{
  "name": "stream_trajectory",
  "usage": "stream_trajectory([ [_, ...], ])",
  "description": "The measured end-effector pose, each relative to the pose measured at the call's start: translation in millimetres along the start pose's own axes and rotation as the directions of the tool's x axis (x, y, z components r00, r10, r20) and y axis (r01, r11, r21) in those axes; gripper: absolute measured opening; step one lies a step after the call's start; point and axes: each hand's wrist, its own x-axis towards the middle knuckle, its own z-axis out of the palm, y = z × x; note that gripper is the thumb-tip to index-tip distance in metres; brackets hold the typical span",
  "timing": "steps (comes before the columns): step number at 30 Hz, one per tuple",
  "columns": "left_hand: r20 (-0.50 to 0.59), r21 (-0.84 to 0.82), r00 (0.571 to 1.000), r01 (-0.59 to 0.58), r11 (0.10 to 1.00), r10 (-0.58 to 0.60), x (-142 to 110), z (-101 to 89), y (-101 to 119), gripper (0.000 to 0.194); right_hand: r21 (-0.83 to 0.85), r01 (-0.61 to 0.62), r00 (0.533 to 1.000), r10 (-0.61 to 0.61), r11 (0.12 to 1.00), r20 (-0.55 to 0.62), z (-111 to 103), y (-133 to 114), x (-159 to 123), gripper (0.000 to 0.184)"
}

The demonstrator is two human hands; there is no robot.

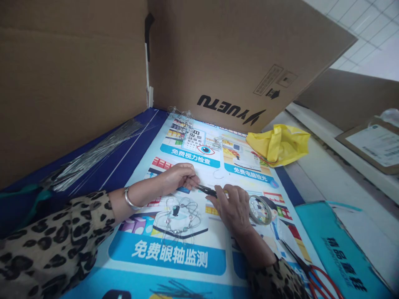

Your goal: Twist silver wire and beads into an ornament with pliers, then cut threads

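Observation:
My right hand (pixel 232 205) is wrapped round a pair of pliers (pixel 207 190) with dark jaws and a bit of yellow on the handle. The jaws point left and reach the fingertips of my left hand (pixel 179 178). Those fingers are pinched together at the tips of the jaws; what they hold is too small to make out. Just below, a looped wire piece with beads (pixel 182 220) lies on the printed sheet (pixel 215 270). Beside my right wrist is a round clear roll (pixel 259 210), perhaps tape. A curved bit of thin wire (pixel 218 173) lies beyond the hands.
Red-handled scissors (pixel 318 278) lie at lower right, by a teal packet (pixel 336 245). A yellow bag (pixel 280 145) sits at the right edge. Long thin wires (pixel 99 149) lie at left. Cardboard walls (pixel 233 54) stand behind. Dark wire pieces (pixel 177 289) lie in front.

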Motion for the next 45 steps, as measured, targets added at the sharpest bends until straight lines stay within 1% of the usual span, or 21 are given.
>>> stream_trajectory([
  [9,0.004,0.057,1.000,0.012,0.998,-0.012,-1.5,3.3,0.0,0.013,-0.018,0.026,0.999,-0.026,0.999,0.025,-0.6,1.4,3.1,0.030],
  [14,0.038,0.064,0.999,0.001,0.998,-0.003,-1.2,3.3,-0.2,0.012,-0.022,0.030,1.000,-0.030,0.999,0.004,-0.4,1.1,1.3,0.028],
  [20,0.021,0.056,1.000,0.022,0.998,-0.023,-2.1,2.6,0.3,0.013,-0.021,0.037,0.999,-0.037,0.999,-0.019,-1.3,0.8,0.8,0.026],
  [26,0.018,0.069,1.000,0.023,0.997,-0.024,-2.7,4.6,1.9,0.014,-0.027,0.047,0.998,-0.047,0.999,0.029,-3.6,1.5,0.3,0.024],
  [32,0.021,0.097,0.999,0.030,0.995,-0.032,-4.4,5.1,3.0,0.016,-0.008,0.056,0.997,-0.056,0.998,0.045,-2.8,2.8,-0.1,0.023],
  [39,0.034,0.130,0.999,-0.020,0.991,0.016,-2.2,2.6,-2.1,0.018,0.013,0.059,0.996,-0.059,0.998,0.065,-4.5,3.2,1.9,0.024],
  [45,0.069,0.254,0.991,-0.130,0.958,0.116,-1.2,-2.0,-3.9,0.018,0.086,0.026,0.988,-0.039,0.996,0.152,-7.0,3.2,3.9,0.025],
])
